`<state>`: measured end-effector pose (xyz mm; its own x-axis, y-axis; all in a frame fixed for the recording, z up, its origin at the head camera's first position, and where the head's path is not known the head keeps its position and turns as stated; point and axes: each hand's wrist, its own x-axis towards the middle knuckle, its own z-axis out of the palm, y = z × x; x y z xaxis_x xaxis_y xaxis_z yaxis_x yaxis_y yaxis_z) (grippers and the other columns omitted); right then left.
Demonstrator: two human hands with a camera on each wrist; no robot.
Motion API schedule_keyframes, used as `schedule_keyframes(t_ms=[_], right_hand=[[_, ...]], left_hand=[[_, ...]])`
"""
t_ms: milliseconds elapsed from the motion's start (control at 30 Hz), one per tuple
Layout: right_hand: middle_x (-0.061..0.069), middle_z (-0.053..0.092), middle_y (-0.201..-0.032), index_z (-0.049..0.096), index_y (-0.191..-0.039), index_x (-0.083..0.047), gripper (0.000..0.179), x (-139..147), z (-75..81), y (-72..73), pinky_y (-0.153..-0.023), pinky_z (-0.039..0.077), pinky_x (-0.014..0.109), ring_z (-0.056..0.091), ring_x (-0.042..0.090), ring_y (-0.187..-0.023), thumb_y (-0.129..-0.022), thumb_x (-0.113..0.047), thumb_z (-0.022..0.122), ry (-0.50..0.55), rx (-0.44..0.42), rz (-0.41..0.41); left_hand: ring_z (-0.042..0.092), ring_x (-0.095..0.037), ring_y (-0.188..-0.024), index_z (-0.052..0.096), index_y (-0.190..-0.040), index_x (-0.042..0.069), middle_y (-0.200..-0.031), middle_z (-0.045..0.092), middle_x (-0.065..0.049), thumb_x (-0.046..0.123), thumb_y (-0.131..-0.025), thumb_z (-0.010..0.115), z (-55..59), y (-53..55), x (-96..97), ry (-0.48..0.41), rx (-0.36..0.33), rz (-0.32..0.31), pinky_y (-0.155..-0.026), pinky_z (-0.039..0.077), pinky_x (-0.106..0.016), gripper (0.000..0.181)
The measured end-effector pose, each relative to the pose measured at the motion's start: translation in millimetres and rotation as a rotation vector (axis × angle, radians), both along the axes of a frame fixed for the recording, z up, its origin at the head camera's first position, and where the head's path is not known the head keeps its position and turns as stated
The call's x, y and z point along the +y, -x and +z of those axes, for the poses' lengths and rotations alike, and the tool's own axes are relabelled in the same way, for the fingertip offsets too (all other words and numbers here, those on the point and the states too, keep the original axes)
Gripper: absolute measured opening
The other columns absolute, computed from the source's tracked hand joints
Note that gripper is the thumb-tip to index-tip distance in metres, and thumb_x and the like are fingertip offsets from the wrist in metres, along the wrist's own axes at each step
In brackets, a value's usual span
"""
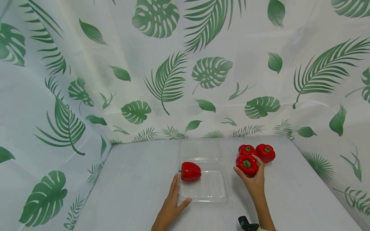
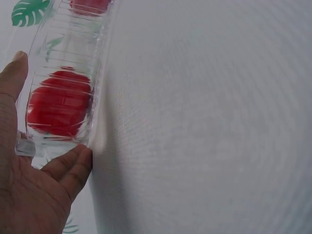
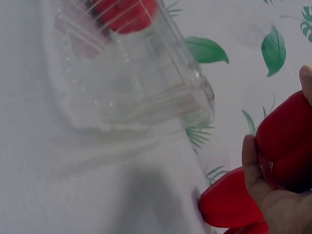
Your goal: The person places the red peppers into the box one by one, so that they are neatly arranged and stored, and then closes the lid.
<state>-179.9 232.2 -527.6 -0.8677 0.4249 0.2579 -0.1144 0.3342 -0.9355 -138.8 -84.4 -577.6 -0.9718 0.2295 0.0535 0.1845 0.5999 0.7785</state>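
We see a white backdrop (image 1: 179, 45) with green leaf prints behind and at both sides of a pale table (image 1: 130, 183). On the table we find a clear plastic container (image 1: 212, 187), its lid (image 1: 199, 150) laid back on the far side. The left hand (image 1: 171, 205) rests against the container with straight fingers along the left side and the thumb at the near edge, grasping nothing we can see. Right of the container, the right hand (image 1: 255, 183) grasps a red bell pepper (image 1: 242, 170) between thumb and fingers. Just beyond it we count two more red peppers (image 1: 266, 153) side by side, though we cannot tell whether the held one touches them. Another pepper (image 1: 190, 172) lies on its side in the container's far left part, its small stem (image 1: 180, 171) pointing left
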Motion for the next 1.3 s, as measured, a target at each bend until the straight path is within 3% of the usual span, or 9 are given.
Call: schedule_keyframes(t_ms=[167,367,433,533,800,1000,1067,1167,1300], right_hand=[[-0.001,0.032,-0.152,0.027,-0.151,-0.025,0.086,-4.6,1.0,-0.4,-0.081,0.046,0.001,0.031,0.014,-0.136,-0.082,-0.011,0.078,0.138,-0.012,0.109],[-0.001,0.029,-0.148,0.023,-0.151,-0.019,0.059,-9.9,4.6,0.2,-0.084,0.056,0.017,0.035,0.012,-0.131,-0.100,-0.010,0.051,0.453,0.045,0.313],[0.001,0.027,-0.150,0.021,-0.152,-0.016,0.058,-10.8,6.9,0.4,-0.086,0.057,0.022,0.034,0.013,-0.132,-0.101,-0.007,0.046,0.540,0.072,0.372],[0.003,0.023,-0.153,0.020,-0.153,-0.017,0.062,-11.1,9.4,-0.1,-0.087,0.057,0.023,0.033,0.014,-0.132,-0.099,-0.003,0.046,0.587,0.065,0.407],[0.006,0.030,-0.152,0.023,-0.154,-0.020,0.072,-10.4,4.0,-2.3,-0.084,0.053,0.010,0.040,-0.001,-0.125,-0.095,-0.016,0.063,0.286,-0.076,0.308],[0.008,0.042,-0.147,0.034,-0.151,-0.016,0.073,-13.9,2.1,-1.1,-0.086,0.049,0.006,0.042,-0.004,-0.122,-0.088,-0.014,0.072,0.146,-0.080,0.296],[0.009,0.045,-0.146,0.034,-0.150,-0.016,0.076,-16.0,1.7,-0.1,-0.088,0.052,0.011,0.043,0.002,-0.123,-0.086,-0.016,0.075,0.095,-0.092,0.301],[0.012,0.045,-0.147,0.033,-0.149,-0.015,0.081,-20.2,1.9,1.3,-0.094,0.055,0.029,0.043,0.017,-0.129,-0.082,-0.019,0.079,0.038,-0.122,0.295],[0.016,0.043,-0.148,0.034,-0.147,-0.012,0.085,-26.3,1.9,4.0,-0.099,0.051,0.051,0.042,0.034,-0.135,-0.079,-0.024,0.083,-0.030,-0.161,0.272]], left_hand=[[0.019,-0.030,-0.151,0.007,-0.159,0.017,-0.167,0.002,0.003,0.052,-0.091,0.062,0.0,-1.5,-0.4,0.002,0.022,-0.003,-0.111,0.035,-0.056,0.094],[0.019,-0.030,-0.151,0.006,-0.159,0.017,-0.167,0.002,0.003,0.052,-0.091,0.062,-1.2,-1.3,-0.1,0.004,0.021,-0.004,-0.111,0.036,-0.056,0.095],[0.019,-0.030,-0.151,0.006,-0.159,0.017,-0.167,0.002,0.003,0.053,-0.091,0.062,-1.4,-1.4,-0.1,0.004,0.011,-0.003,-0.111,0.035,-0.055,0.095],[0.018,-0.030,-0.151,0.006,-0.159,0.017,-0.167,0.002,0.002,0.053,-0.091,0.062,-1.2,-1.9,-0.3,0.006,0.008,-0.002,-0.112,0.035,-0.055,0.095],[0.020,-0.032,-0.150,0.007,-0.159,0.016,-0.167,0.003,0.001,0.053,-0.091,0.062,-2.2,-0.9,-0.2,0.009,0.028,0.002,-0.110,0.035,-0.057,0.095],[0.019,-0.032,-0.151,0.006,-0.159,0.016,-0.167,0.003,0.001,0.053,-0.091,0.062,-2.5,-1.4,-0.2,0.014,0.026,0.002,-0.111,0.035,-0.056,0.095],[0.018,-0.032,-0.151,0.006,-0.159,0.016,-0.167,0.002,0.001,0.053,-0.091,0.061,-2.3,-1.7,-0.2,0.015,0.027,0.002,-0.111,0.034,-0.056,0.095],[0.018,-0.032,-0.151,0.006,-0.159,0.016,-0.167,0.002,0.000,0.053,-0.091,0.061,-2.0,-1.7,-0.1,0.013,0.026,0.000,-0.112,0.033,-0.057,0.095],[0.018,-0.032,-0.151,0.005,-0.159,0.016,-0.167,0.002,0.001,0.053,-0.091,0.061,-0.8,-0.7,0.3,0.012,0.013,0.002,-0.111,0.034,-0.057,0.095]])
